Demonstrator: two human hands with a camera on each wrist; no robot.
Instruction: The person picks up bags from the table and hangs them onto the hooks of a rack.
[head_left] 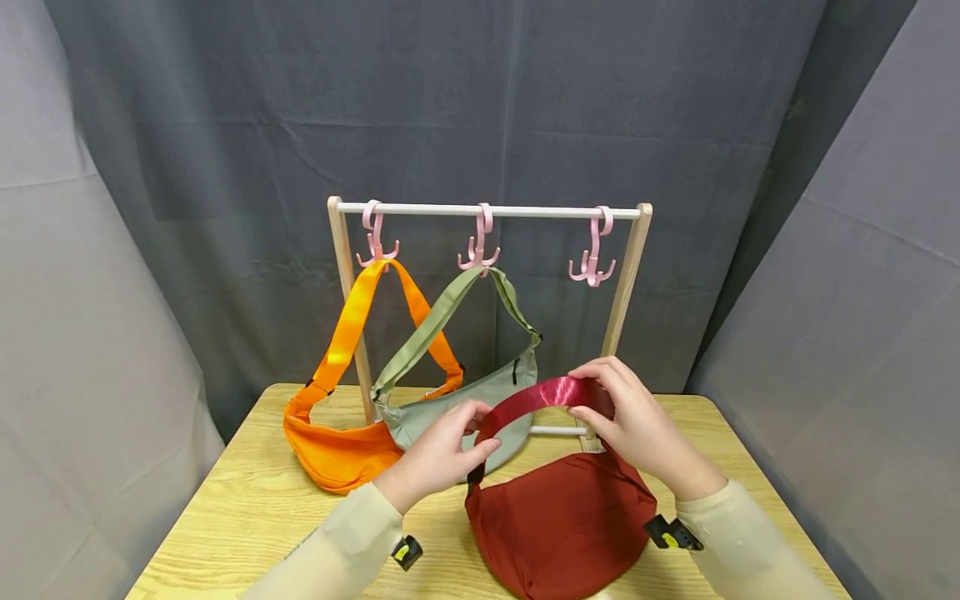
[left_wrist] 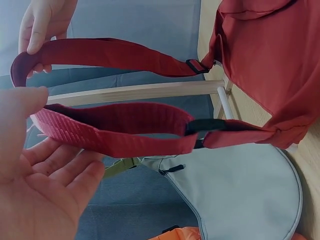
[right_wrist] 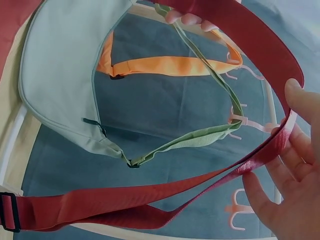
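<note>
Between both hands is a dark red shoulder bag (head_left: 562,517), its body below the raised strap (head_left: 543,392). My right hand (head_left: 633,417) pinches the strap near its top, thumb on the inner face and fingers on the outer. On the other side my left hand (head_left: 450,446) holds the strap between thumb and fingers; in the left wrist view its fingers (left_wrist: 65,165) lie under the band. A grey-green bag (head_left: 465,412) hangs behind from the middle pink hook (head_left: 480,242), and an orange bag (head_left: 337,450) from the left hook (head_left: 377,237).
A wooden rack with a white top bar (head_left: 420,209) stands on the wooden table (head_left: 217,517). Its right pink hook (head_left: 592,254) carries no bag. A white lower bar (head_left: 555,431) runs behind the red bag. Grey curtains (head_left: 450,100) surround the table.
</note>
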